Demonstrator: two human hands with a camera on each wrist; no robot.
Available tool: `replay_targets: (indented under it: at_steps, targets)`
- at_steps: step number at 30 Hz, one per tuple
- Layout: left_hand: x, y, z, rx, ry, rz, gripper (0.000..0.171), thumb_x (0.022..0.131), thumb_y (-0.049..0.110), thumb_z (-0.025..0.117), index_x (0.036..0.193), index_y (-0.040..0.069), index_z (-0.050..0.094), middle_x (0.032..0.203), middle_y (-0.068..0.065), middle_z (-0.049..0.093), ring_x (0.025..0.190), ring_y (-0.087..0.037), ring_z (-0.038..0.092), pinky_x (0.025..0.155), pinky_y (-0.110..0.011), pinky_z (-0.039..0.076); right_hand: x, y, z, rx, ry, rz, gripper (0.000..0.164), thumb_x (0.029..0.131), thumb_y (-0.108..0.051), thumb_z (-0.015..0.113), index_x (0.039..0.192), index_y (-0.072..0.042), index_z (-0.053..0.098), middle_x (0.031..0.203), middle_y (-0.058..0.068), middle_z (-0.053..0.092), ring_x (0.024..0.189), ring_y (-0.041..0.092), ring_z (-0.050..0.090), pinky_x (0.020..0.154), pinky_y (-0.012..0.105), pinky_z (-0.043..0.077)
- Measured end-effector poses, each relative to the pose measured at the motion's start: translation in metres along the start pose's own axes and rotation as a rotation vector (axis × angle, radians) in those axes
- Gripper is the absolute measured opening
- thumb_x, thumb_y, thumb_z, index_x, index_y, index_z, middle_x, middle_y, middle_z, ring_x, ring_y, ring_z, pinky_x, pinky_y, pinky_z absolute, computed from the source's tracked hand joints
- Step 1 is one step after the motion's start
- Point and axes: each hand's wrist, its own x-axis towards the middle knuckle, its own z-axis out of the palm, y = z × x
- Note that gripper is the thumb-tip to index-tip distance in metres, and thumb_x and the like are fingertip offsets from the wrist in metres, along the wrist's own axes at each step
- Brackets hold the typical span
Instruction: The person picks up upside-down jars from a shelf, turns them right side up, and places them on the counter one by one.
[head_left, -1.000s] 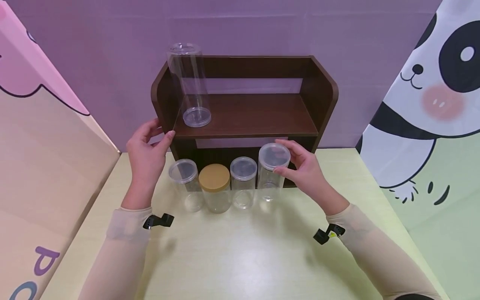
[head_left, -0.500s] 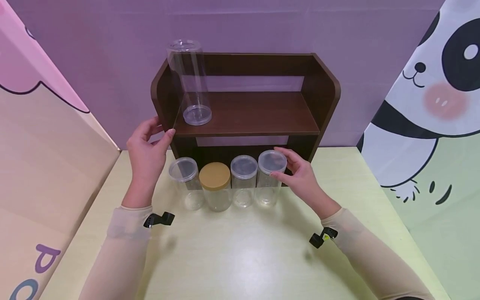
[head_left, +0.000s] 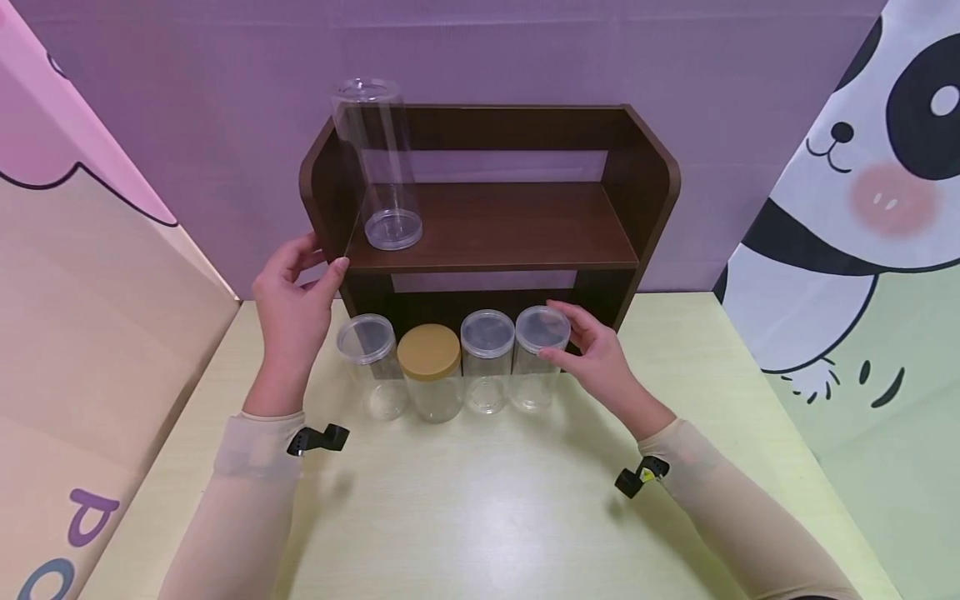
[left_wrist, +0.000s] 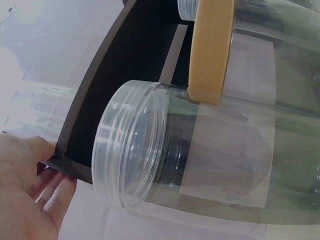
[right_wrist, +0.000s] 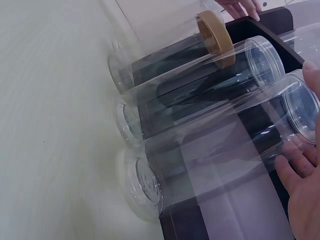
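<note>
My left hand [head_left: 295, 321] pinches the left side panel of a dark brown two-tier shelf [head_left: 495, 225], thumb in front and fingers behind. With thumb and fingers, my right hand [head_left: 596, 358] holds a clear jar [head_left: 540, 379] near its translucent lid. This jar stands upright on the table at the right end of a row. To its left are another clear-lidded jar [head_left: 487, 375], a jar with a tan lid [head_left: 431, 375] and, at the left end, a third clear-lidded jar [head_left: 375, 367]. In the right wrist view, the held jar's base [right_wrist: 145, 185] rests on the tabletop.
A tall clear cylinder [head_left: 386, 167] stands at the left of the upper shelf board. The pale table [head_left: 480, 508] extends in front of the row. Behind the shelf is a purple backdrop [head_left: 487, 50]; printed panels with cartoon figures flank both sides.
My right hand has moved left and down with its jar, which now stands close beside the neighbouring jar. The left hand has kept its grip on the shelf.
</note>
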Motion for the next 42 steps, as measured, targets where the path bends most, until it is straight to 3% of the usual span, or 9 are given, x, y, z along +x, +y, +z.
replay_targets:
  at_steps: [5,13,42]
  targets:
    - [-0.001,0.000,0.000,-0.006,0.005,0.004,0.039,0.101,0.012,0.083,0.139,0.009,0.076,0.133,-0.006,0.075,0.119,-0.015,0.072,0.093,-0.020,0.061,-0.001,0.004,0.000,-0.006,-0.009,0.008,0.068,0.094,0.006,0.085,0.156,-0.003,0.058,0.151,0.016,0.063,0.138,0.027,0.062,0.117,0.035,0.051]
    - [0.000,-0.001,0.000,-0.030,0.016,-0.002,0.039,0.100,0.010,0.084,0.138,0.007,0.077,0.132,-0.006,0.074,0.118,-0.012,0.072,0.092,-0.019,0.061,-0.002,0.011,0.004,0.032,-0.002,-0.011,0.068,0.094,0.009,0.083,0.156,-0.002,0.057,0.148,0.018,0.064,0.130,0.017,0.065,0.113,0.026,0.053]
    - [-0.001,-0.002,0.002,-0.008,0.019,-0.012,0.038,0.101,0.011,0.083,0.138,0.007,0.076,0.133,-0.007,0.074,0.120,-0.015,0.072,0.093,-0.020,0.061,-0.005,0.016,0.007,0.022,0.009,-0.029,0.068,0.095,0.006,0.082,0.156,-0.003,0.054,0.151,0.014,0.061,0.136,0.020,0.060,0.118,0.027,0.049]
